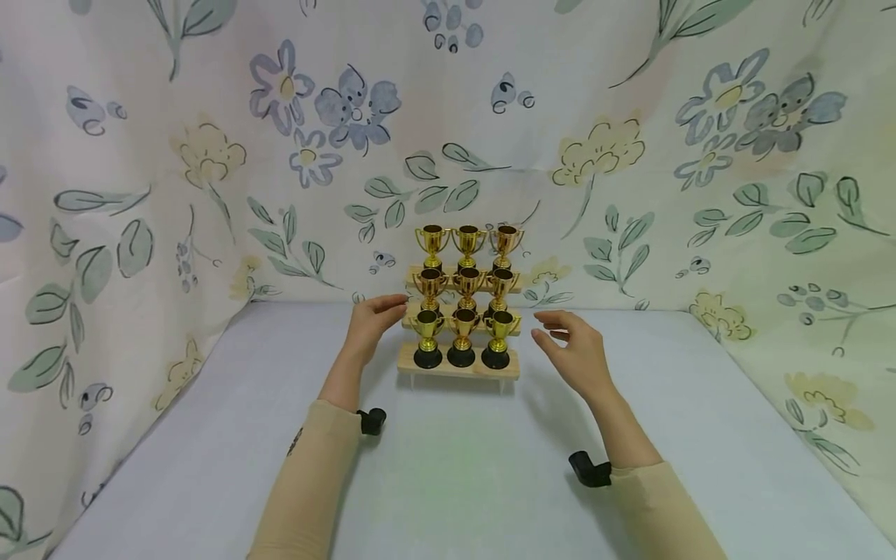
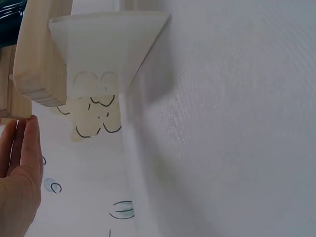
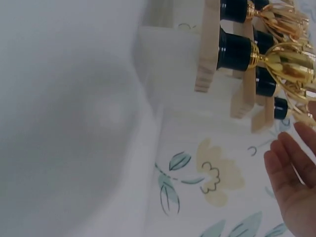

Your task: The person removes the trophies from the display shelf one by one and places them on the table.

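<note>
Small gold trophy cups with black bases stand in three rows of three on a stepped wooden rack (image 1: 458,371). One front-row trophy (image 1: 496,340) is at the right end, another trophy (image 1: 428,339) at the left end. My left hand (image 1: 372,323) is at the rack's left side; in the left wrist view its long fingers (image 2: 30,143) reach straight up to the end of a wooden shelf (image 2: 19,106). To the right of the rack, my right hand (image 1: 575,348) is held in the air with fingers slightly bent, nothing in it. The right wrist view shows its palm (image 3: 301,197) near the cups.
Translucent side supports (image 2: 98,49) hold up the wooden shelves. The rack stands on a white table (image 1: 448,482), close to a flower-patterned cloth (image 1: 476,93) behind it. A black wrist camera (image 1: 590,470) sits on the right arm and another wrist camera (image 1: 373,421) on the left.
</note>
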Available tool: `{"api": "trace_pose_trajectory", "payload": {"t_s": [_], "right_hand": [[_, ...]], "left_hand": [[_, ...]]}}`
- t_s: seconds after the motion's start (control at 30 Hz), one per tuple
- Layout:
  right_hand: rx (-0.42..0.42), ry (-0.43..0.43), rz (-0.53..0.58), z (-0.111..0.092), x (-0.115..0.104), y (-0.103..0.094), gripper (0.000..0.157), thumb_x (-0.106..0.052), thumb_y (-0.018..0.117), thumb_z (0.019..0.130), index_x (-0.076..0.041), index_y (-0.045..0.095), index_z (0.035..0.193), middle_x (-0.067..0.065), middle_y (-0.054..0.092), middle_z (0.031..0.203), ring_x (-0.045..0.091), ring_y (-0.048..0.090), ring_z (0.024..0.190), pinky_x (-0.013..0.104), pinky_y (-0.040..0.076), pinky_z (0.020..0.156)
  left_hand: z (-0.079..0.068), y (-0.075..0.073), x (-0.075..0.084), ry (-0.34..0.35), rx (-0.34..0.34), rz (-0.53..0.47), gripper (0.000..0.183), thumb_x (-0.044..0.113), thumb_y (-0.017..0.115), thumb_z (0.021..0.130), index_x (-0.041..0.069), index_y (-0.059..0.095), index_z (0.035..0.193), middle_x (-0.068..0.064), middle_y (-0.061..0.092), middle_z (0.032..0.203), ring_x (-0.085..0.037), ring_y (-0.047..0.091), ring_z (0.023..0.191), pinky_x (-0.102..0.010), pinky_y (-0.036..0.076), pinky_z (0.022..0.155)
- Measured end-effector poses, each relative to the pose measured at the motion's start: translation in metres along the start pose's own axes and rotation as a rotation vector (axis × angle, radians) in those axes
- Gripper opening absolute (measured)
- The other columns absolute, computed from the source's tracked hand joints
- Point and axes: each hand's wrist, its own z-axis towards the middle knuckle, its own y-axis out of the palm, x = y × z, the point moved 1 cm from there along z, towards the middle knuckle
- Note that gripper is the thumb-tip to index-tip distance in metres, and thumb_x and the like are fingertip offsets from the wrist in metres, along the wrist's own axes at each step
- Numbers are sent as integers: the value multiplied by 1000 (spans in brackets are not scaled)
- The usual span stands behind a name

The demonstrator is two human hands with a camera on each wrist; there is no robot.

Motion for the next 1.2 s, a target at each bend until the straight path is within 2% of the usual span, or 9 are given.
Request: {"api": "trace_pose_trajectory", "payload": {"t_s": [0.3, 0.5, 0.63, 0.93, 1.03, 1.2], "right_hand": [[32, -35, 32, 0, -6, 5, 27, -17, 69, 93, -4, 69, 117, 15, 70, 118, 32, 67, 107, 49, 59, 93], [46, -51, 80, 0, -10, 8, 26, -18, 68, 94, -2, 70, 115, 16, 71, 115, 33, 67, 105, 50, 59, 92], [42, -48, 93, 0, -10, 10, 27, -18, 68, 94, 0, 69, 115, 16, 71, 116, 32, 68, 105, 51, 59, 92], [24, -31, 135, 2, -11, 12, 27, -22, 69, 94, -7, 69, 116, 12, 71, 117, 28, 69, 106, 50, 60, 92], [9, 14, 151, 3, -11, 13, 28, -25, 68, 94, -9, 69, 117, 10, 71, 119, 25, 68, 106, 43, 61, 91], [-12, 113, 217, 6, -9, 15, 31, -32, 64, 97, -9, 70, 117, 9, 71, 121, 18, 67, 106, 16, 57, 85]], "left_hand": [[4, 2, -4, -27, -7, -6, 40, 12, 63, 97, 3, 59, 135, -17, 55, 144, -30, 53, 133, -41, 42, 119], [6, 2, -12, -23, 2, -27, 39, 12, 62, 97, 3, 59, 135, -19, 54, 145, -29, 53, 131, -39, 42, 119], [8, 2, -16, -21, 13, -41, 39, 13, 63, 97, 3, 60, 135, -17, 55, 144, -23, 57, 124, -38, 44, 117], [8, 2, -17, -19, 3, -67, 40, 12, 62, 98, 2, 58, 137, -15, 54, 144, -15, 58, 121, -34, 45, 116], [8, 1, -18, -15, -2, -67, 40, 12, 62, 98, 2, 58, 136, -15, 55, 144, -10, 58, 116, -33, 45, 115], [6, 1, -18, -10, -9, -74, 41, 11, 61, 98, 1, 57, 137, -16, 53, 145, -9, 58, 116, -33, 45, 116]]}}
